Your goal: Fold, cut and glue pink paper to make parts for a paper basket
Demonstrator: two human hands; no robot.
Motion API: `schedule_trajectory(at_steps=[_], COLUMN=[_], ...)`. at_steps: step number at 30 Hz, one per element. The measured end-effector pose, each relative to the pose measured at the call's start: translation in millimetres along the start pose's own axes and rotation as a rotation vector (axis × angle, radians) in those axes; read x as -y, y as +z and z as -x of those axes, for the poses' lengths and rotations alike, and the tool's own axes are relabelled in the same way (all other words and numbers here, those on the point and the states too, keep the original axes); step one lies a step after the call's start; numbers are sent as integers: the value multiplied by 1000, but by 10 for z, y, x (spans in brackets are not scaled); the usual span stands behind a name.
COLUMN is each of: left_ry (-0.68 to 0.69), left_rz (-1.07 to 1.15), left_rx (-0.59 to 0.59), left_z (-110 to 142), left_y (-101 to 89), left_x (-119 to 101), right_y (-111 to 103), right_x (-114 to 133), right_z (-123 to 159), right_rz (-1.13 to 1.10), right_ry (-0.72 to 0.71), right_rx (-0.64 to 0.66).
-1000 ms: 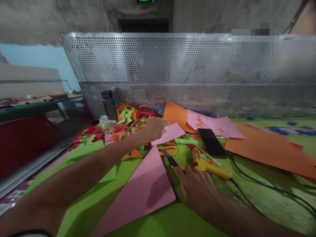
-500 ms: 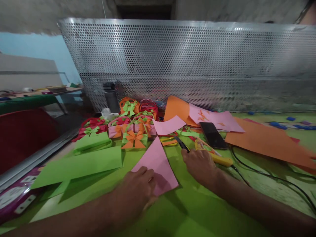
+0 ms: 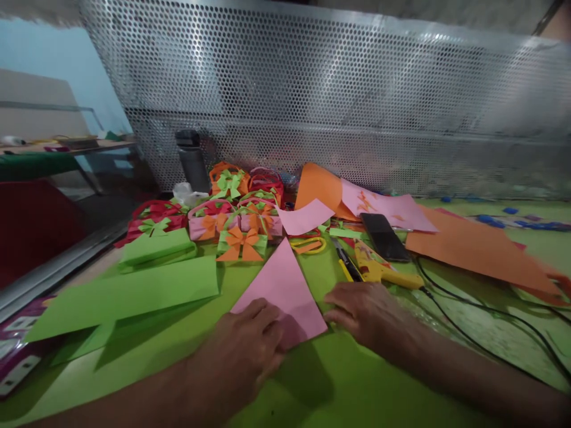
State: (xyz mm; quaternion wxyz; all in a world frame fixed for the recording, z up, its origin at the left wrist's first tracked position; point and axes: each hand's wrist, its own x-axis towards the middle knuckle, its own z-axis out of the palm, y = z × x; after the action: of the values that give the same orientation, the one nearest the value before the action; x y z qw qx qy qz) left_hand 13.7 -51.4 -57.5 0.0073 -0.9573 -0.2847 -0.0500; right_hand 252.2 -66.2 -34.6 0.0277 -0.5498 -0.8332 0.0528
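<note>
A pink sheet of paper [image 3: 285,285] lies before me, its pointed corner facing away. My left hand [image 3: 252,339] grips its near left part with bent fingers, and the thumb is mostly hidden. By the sheet's right corner is my right hand [image 3: 357,309], holding nothing, its thumb and fingers slightly apart; whether it touches the corner I cannot tell. Just beyond that hand lies a black and yellow utility knife [image 3: 348,264], next to a yellow hot glue gun [image 3: 388,274] with a black cord. Yellow-handled scissors [image 3: 307,245] rest past the sheet's tip.
Several small paper bags with bows [image 3: 241,241] stand at the back left, near a dark bottle [image 3: 193,163]. Green paper [image 3: 134,297] lies at left beside a purple power strip [image 3: 22,339]. A phone [image 3: 384,238] and orange sheets [image 3: 473,252] lie right. A perforated metal panel [image 3: 312,89] stands behind.
My right hand has let go of the utility knife beside the glue gun and come back toward the pink sheet's right corner. My left hand stays on the sheet. The view has tipped down slightly.
</note>
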Motion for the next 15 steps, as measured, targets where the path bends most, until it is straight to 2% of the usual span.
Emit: schedule_trajectory(at_steps=[4, 9, 15], left_ry=[-53, -37, -35], left_rz=[13, 18, 30], left_rx=[-42, -21, -108], left_z=[-2, -8, 10], left_y=[-4, -23, 45], left_x=[-5, 4, 32], right_y=[19, 51, 87], right_x=[-15, -40, -54], right_z=[44, 77, 66], right_rz=[-59, -59, -73], right_ry=[-87, -197, -272], right_rx=[-3, -36, -47])
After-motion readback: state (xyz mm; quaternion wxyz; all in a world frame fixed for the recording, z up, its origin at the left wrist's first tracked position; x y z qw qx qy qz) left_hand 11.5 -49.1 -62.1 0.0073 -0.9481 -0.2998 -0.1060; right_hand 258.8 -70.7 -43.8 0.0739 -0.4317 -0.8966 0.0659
